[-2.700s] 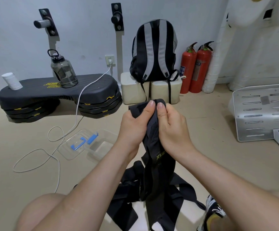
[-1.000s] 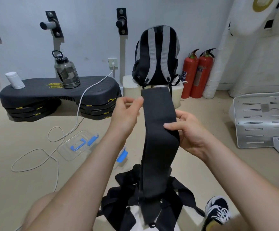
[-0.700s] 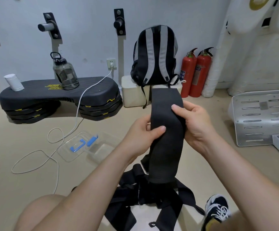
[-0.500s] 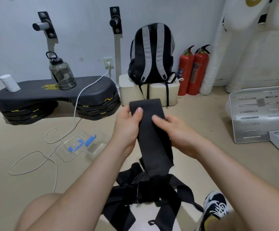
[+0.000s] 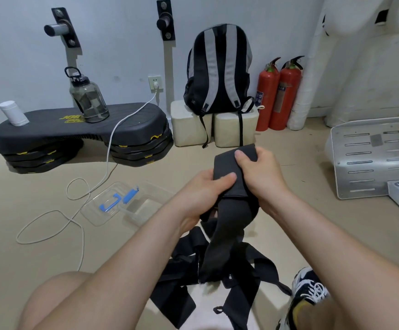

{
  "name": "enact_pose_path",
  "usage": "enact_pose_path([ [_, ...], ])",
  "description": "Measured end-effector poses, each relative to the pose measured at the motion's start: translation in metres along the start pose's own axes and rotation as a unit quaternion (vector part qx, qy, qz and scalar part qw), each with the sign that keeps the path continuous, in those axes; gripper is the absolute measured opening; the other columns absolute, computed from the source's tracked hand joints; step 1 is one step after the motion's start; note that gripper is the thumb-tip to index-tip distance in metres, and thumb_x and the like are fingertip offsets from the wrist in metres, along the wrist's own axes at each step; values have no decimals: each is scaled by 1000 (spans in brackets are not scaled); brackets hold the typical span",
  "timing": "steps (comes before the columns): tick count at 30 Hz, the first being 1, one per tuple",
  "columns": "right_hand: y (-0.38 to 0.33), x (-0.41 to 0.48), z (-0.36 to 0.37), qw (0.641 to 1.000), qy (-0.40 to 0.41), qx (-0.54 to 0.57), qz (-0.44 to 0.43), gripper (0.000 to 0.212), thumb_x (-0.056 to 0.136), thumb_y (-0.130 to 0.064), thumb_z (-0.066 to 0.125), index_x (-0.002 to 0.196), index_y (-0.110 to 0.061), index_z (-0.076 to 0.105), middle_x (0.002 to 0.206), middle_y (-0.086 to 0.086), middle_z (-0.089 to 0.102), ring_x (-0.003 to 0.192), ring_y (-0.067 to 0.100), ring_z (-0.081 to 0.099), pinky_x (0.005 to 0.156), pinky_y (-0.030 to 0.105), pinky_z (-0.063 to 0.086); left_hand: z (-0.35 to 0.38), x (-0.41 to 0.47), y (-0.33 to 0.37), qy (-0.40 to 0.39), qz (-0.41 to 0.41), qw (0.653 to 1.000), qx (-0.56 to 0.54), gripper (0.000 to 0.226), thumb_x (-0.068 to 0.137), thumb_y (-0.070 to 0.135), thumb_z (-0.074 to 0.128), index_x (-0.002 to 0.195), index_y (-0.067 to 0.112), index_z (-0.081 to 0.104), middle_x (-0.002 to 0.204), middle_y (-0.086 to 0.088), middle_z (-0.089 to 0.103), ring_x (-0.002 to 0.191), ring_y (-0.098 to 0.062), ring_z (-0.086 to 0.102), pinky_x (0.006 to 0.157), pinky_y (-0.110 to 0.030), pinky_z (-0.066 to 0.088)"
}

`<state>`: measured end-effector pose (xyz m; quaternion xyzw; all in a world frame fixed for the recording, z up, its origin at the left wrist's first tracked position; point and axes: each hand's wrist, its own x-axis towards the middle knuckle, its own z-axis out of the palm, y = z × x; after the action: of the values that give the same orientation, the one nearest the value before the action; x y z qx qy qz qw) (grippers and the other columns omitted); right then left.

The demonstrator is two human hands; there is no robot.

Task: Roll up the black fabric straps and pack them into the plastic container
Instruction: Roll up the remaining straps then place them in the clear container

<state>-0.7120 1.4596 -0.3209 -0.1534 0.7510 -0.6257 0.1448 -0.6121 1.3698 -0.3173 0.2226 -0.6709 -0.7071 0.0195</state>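
Black fabric strap [image 5: 231, 167] is up in the air in front of the person, held by both hands above the floor [image 5: 51, 253]. The left hand [image 5: 201, 190] has a closed grip on its left edge, thumb laid across the front of the cloth and fingers curled behind. The right hand [image 5: 264, 177] has a closed grip on it too, thumb pressed on the top end and fingers wrapped round the right edge. The two hands sit side by side, almost touching, with the top of the strap folded over between them. Below the hands the strap hangs loose and twisted, running down into a heap of other black straps [image 5: 186, 270] by the person's knees.

The plastic container [image 5: 132, 214] lies on the floor to the left of the hands, clear and open, apart from the strap. Just beside it, touching, lies a clear lid [image 5: 93, 210] with blue clips [image 5: 118, 201].

A white cable [image 5: 109, 148] loops over the floor past the container and climbs to a wall socket [image 5: 155, 83]. Further back, a dark step platform [image 5: 112, 128] carries a water bottle [image 5: 88, 98] and a white cylinder [image 5: 13, 113]. A backpack [image 5: 220, 70] stands on pale blocks [image 5: 186, 125], two red fire extinguishers [image 5: 279, 91] just beside them. A metal panel [image 5: 372, 158] lies at the right, and a sneaker [image 5: 309, 289] shows at the bottom.
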Motion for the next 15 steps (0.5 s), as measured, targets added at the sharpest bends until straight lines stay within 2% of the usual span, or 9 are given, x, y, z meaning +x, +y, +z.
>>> enact_pose_path([
  [2,-4,0,-4,998,-39,41,32,15,96,-25,64,102,-12,67,100,10,73,90,23,71,81,41,61,-3,2,-2,33,23,999,-8,21,101,22,54,115,11,65,103,-16,73,86,-26,70,71,-36,56],
  [4,-8,-4,-8,991,-104,57,61,20,95,-30,66,102,-11,67,96,9,74,83,21,73,69,33,61,-6,4,0,75,43,995,-43,19,100,19,57,114,11,66,98,-11,74,82,-21,72,61,-30,56],
  [5,-9,-6,-9,987,-136,38,70,21,95,-33,65,101,-13,67,92,7,74,80,19,73,65,31,60,-8,5,1,94,50,993,-51,17,99,18,58,112,11,66,96,-9,73,80,-20,71,59,-29,56],
  [7,-9,-8,-12,981,-181,-19,73,20,96,-35,62,100,-16,67,90,5,75,82,19,73,66,31,60,-10,5,3,119,56,990,-56,16,98,17,59,110,10,67,97,-9,73,79,-18,70,58,-27,54],
  [9,-5,-6,-12,981,-174,-45,67,23,98,-33,61,108,-14,67,96,8,75,87,21,73,70,33,61,-10,5,7,116,52,990,-58,16,100,16,56,110,11,67,95,-5,73,74,-12,71,54,-22,52],
  [12,-1,-2,-12,987,-132,-62,69,28,98,-30,61,112,-7,66,100,10,74,89,22,72,71,34,60,-11,2,11,70,29,997,-27,19,102,14,50,112,19,65,87,3,73,64,-6,70,50,-21,52],
  [14,1,-1,-11,989,-113,-75,54,29,97,-30,61,117,-8,63,107,8,72,94,22,70,83,40,59,-11,2,10,59,31,998,-6,19,101,13,52,115,21,64,87,3,72,63,-7,69,49,-23,52],
  [15,0,-1,-10,991,-102,-82,42,36,96,-30,62,126,-11,57,113,6,69,98,23,69,88,42,58,-10,2,9,67,37,997,-7,19,100,12,54,115,19,63,88,1,72,64,-8,69,50,-23,53],
])
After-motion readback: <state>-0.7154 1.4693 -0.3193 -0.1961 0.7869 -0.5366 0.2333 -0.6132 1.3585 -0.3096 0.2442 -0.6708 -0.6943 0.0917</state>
